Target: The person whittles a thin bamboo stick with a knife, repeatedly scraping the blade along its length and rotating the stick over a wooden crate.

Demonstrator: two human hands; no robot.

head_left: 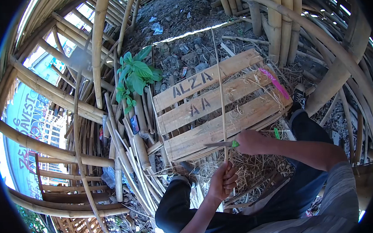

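My left hand (223, 183) is closed around the lower end of a thin bamboo strip (220, 93), which stands nearly upright and runs up across the wooden pallet. My right hand (250, 142) grips a knife (221, 144) with a green handle. The grey blade lies flat and points left, touching the strip just above my left hand. My knees in dark trousers frame both hands.
A wooden pallet (201, 80) with painted letters lies ahead over shavings and straw. Cut bamboo strips (130, 161) are piled at the left by a green plant (134, 75). Thick bamboo poles (54, 96) and curved laths ring the spot. A pink strip (275, 83) rests on the pallet.
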